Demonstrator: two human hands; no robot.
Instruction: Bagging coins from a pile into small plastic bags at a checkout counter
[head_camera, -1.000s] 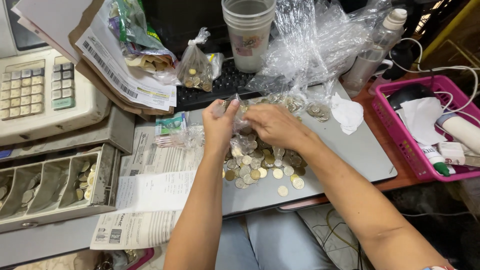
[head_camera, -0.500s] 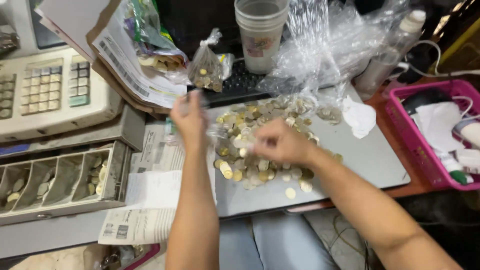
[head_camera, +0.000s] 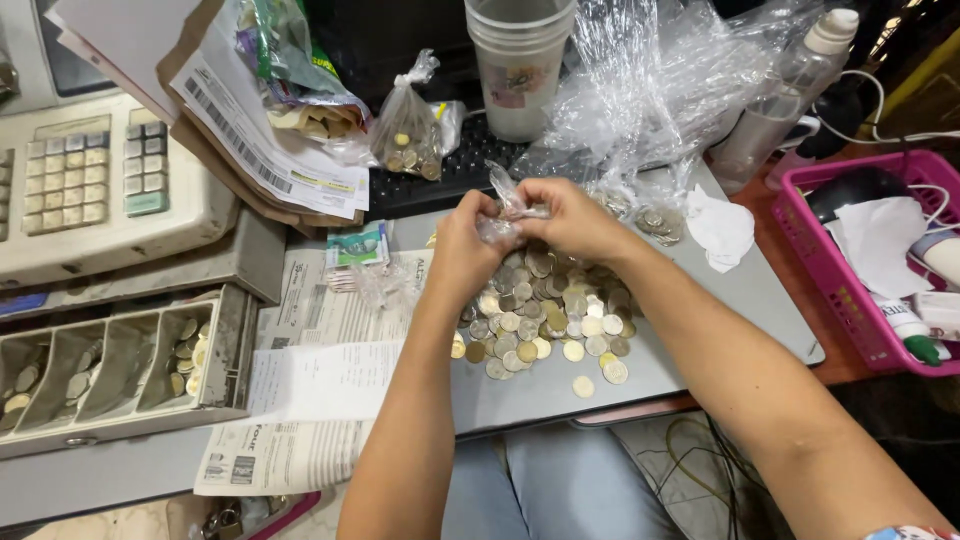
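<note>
A heap of silver and gold coins (head_camera: 545, 320) lies on a grey board (head_camera: 740, 300) in front of me. Just above the heap, my left hand (head_camera: 462, 252) and my right hand (head_camera: 568, 220) meet and pinch a small clear plastic bag (head_camera: 508, 205) between their fingers. The bag is crumpled, and I cannot tell if coins are inside it. A few loose coins (head_camera: 598, 375) sit at the near edge of the heap.
An open cash drawer with coin compartments (head_camera: 110, 365) and a cash register keypad (head_camera: 90, 180) are at the left. Printed paper slips (head_camera: 310, 385) lie beside the heap. Behind are a tied bag of coins (head_camera: 410, 130), stacked plastic cups (head_camera: 520, 60) and crumpled clear wrap (head_camera: 660, 90). A pink basket (head_camera: 850, 290) stands at the right.
My left hand came back from the left and my right hand rose off the coin heap. Both now meet above the heap on the small plastic bag.
</note>
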